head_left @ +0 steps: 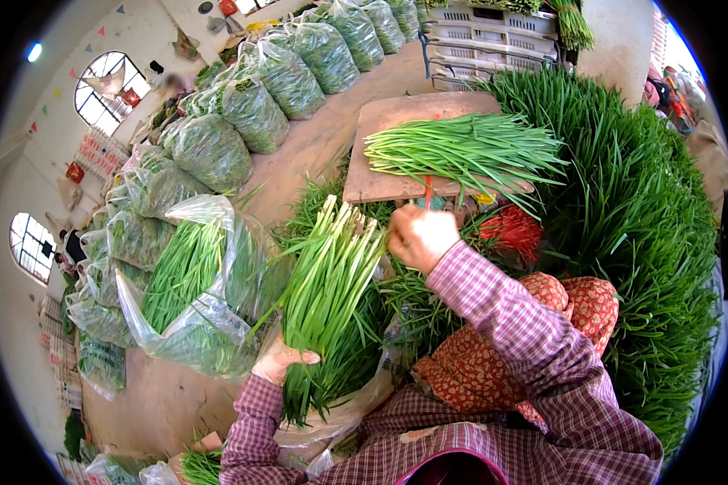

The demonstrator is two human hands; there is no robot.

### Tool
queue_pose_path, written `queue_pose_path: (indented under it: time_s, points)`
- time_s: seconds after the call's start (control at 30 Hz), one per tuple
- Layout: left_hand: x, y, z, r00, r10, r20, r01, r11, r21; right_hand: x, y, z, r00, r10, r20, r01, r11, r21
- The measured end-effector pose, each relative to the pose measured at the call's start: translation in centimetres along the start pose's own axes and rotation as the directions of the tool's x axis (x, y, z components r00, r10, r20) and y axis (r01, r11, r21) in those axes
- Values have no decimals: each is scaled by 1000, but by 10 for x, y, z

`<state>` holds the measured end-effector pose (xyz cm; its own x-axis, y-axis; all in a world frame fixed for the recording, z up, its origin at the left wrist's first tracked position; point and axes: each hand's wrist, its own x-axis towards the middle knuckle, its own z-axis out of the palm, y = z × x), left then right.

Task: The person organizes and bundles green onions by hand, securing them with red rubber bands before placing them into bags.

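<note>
My left hand (277, 359) is wrapped round the leafy lower part of a loose bunch of garlic chives (332, 275), thumb across the leaves, pale cut ends pointing up and away. Beside those ends my right hand (422, 236) is closed, with a thin red tie (428, 192) rising from its fingers to the board's edge. Past it, a wooden board (429, 109) carries a second pile of garlic chives (461, 149), leaves fanned to the right. A bundle of red ties (513, 232) lies below the board, near my knee.
An opened clear plastic bag (243, 315) of chives stands to my left. Filled bags (247, 113) line the floor behind it. A tall heap of chives (647, 242) rises on my right, and stacked grey crates (493, 40) stand at the back.
</note>
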<state>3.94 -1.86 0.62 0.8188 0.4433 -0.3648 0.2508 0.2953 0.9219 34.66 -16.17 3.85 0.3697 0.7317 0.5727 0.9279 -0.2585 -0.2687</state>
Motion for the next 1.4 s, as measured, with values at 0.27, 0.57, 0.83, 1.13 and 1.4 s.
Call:
queue_pose_path:
  time_s: [0.27,0.57,0.83,1.13,1.4]
  points:
    - [-9,-4,-12,999,-47,-7,47,998,38,-15,56,-10,958,201,204,-174,974,-142]
    - [-2,-3,-4,999,25,45,-27,999,45,-10,8,3,747,255,614,-653,457,605]
    - [1,-9,-20,993,-115,24,116,992,-49,-10,21,2,592,254,765,-785,397,476]
    - [2,-22,-31,995,-60,79,73,981,-177,-12,32,4,560,149,815,-793,382,474]
    - [-9,-9,-17,1000,-22,12,21,998,67,-10,66,-20,614,468,636,-789,399,468]
